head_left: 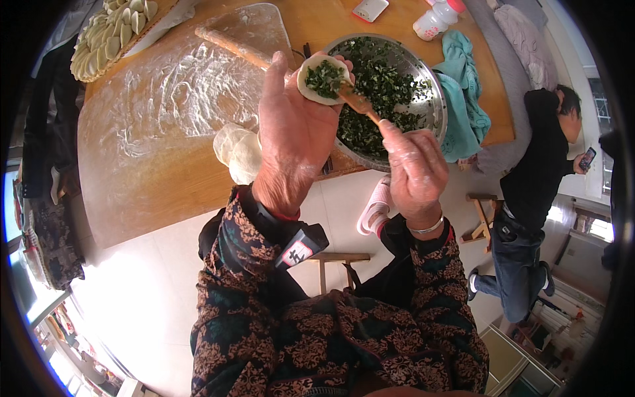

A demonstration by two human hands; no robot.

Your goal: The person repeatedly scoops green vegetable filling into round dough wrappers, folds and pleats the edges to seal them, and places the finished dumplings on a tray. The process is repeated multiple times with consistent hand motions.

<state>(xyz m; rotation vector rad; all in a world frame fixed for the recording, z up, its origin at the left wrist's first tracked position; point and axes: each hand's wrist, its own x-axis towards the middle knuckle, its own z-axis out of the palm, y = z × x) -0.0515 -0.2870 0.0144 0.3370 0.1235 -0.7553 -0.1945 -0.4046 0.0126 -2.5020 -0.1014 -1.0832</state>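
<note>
On the palm and fingers of my left hand (291,119) rests a round dumpling wrapper (308,92). A mound of chopped green filling (323,81) lies in its middle. My right hand (417,162) is closed round the handle of a small wooden spatula (360,103), whose tip touches the filling. Just beyond and to the right is a wide metal bowl (433,122) of the same chopped greens (383,79). A few flat wrappers (243,159) overlap beside my left wrist. Behind my left hand lies a floury rolling pin (228,44), its near end hidden.
A flour-dusted board (152,159) covers the left of the wooden table. Folded dumplings (112,40) fill a tray at the far left. A teal cloth (466,92), a pink-lidded jar (439,20) and a small white dish (370,9) are around the bowl. A person (529,178) holds a phone at right.
</note>
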